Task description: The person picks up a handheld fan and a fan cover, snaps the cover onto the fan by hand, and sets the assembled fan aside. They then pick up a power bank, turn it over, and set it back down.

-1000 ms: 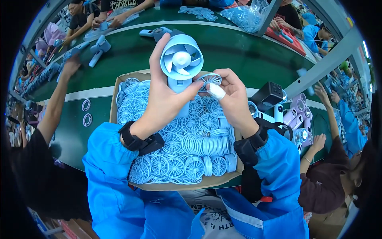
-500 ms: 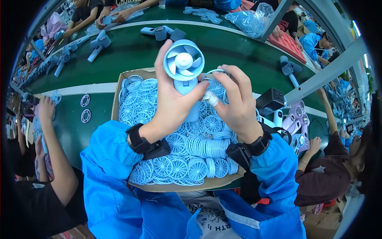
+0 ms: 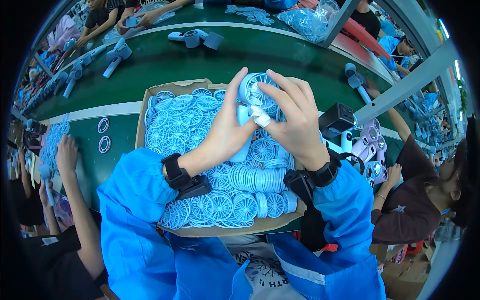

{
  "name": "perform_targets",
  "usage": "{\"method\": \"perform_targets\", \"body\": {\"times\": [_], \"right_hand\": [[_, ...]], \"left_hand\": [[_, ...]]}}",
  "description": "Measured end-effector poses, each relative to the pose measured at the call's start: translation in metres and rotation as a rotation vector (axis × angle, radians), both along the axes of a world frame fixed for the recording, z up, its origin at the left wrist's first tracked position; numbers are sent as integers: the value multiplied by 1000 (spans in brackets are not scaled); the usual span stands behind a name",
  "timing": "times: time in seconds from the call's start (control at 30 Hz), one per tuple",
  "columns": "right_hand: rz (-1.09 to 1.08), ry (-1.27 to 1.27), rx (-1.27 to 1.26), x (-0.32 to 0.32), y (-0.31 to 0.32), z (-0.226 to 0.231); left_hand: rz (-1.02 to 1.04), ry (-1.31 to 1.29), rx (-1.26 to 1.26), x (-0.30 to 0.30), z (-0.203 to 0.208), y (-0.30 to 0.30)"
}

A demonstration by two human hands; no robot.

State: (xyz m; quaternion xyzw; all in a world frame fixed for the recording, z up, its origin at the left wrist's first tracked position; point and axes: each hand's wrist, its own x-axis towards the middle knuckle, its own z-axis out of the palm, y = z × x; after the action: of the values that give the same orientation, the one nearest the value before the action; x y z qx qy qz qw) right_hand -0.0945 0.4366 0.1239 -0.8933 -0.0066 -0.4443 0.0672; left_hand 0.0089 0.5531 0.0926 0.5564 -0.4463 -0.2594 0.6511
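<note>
My left hand [image 3: 217, 134] grips a light blue handheld fan by its handle [image 3: 243, 114], above the far right part of an open cardboard box [image 3: 235, 231]. A round, spoked grille cover [image 3: 254, 86] now sits over the front of the fan head. Curled around that head, my right hand [image 3: 299, 126] has its fingers on the cover's rim and face; white tape wraps its thumb. Whether the cover is fully seated I cannot tell. Many matching blue grille covers [image 3: 172, 145] fill the box, some lying flat and others stacked on edge in rows.
Beyond the box runs a green conveyor belt [image 3: 150, 62] carrying blue fans [image 3: 118, 56]. Two pale purple rings [image 3: 104, 144] lie at left. To the right are a black box-shaped device [image 3: 338, 121], purple fans [image 3: 369, 145] and a grey metal post [image 3: 410, 82]. Co-workers sit on both sides.
The grille cover has gone from beside the fan, in my right hand, onto the fan's front. The fan has shifted right and lower, and my right fingers have closed around its head.
</note>
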Motion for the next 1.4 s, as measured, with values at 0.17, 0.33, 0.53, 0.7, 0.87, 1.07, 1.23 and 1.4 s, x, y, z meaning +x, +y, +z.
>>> {"method": "perform_targets", "body": {"times": [0.17, 0.33, 0.53, 0.7, 0.87, 1.07, 1.23, 1.4], "right_hand": [[19, -28, 30, 2, -2, -1], [21, -16, 31, 1, -2, -1], [13, -15, 35, 0, 1, -1], [10, 15, 54, 1, 2, -2], [-40, 10, -43, -1, -3, -7], [316, 25, 917, 1, 16, -7], [546, 101, 1315, -6, -2, -20], [695, 87, 1501, 8, 9, -17]], "left_hand": [[-8, -8, -20, 1, 0, -1], [5, -27, -19, 0, -3, 0], [9, -57, 20, 0, 0, 2], [-1, -68, 22, 1, -1, 3], [-140, 176, 67, -4, 16, 7], [-177, 280, -8, -3, 15, 11], [-62, 57, 12, -6, 15, -5], [137, 49, -2, -4, 4, 7]]}}
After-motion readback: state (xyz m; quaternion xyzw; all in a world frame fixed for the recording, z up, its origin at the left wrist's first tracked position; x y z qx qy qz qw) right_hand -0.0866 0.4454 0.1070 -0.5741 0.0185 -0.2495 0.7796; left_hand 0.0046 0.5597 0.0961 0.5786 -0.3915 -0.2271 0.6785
